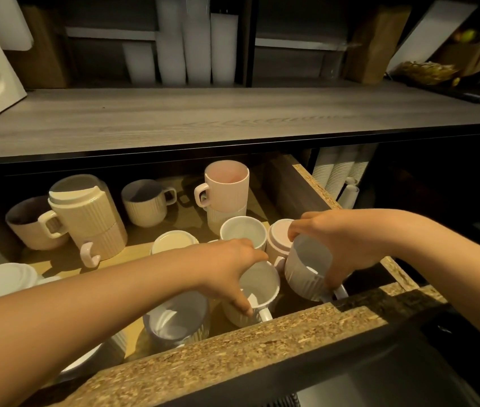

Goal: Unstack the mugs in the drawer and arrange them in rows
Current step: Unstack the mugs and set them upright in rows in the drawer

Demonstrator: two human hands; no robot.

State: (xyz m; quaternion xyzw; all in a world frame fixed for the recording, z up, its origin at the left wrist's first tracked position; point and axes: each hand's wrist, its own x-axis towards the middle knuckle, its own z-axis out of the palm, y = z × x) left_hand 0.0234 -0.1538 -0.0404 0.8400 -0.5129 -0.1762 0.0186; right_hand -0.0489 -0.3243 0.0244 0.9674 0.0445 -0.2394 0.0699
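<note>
While the left grip (230,268) pinches the rim of an upright white mug (262,284) directly beneath it, the right grip (344,242) curls round a tilted grey mug (306,267) just below its palm, inside the drawer (232,351).

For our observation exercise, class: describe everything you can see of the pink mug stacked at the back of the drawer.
The pink mug is a straight-sided cup that looks like glazed ceramic, with a loop handle on its left side. It stands upright, seemingly empty, stacked on a ribbed pale mug near the back right corner of the drawer. Only that lower mug touches it.
</note>
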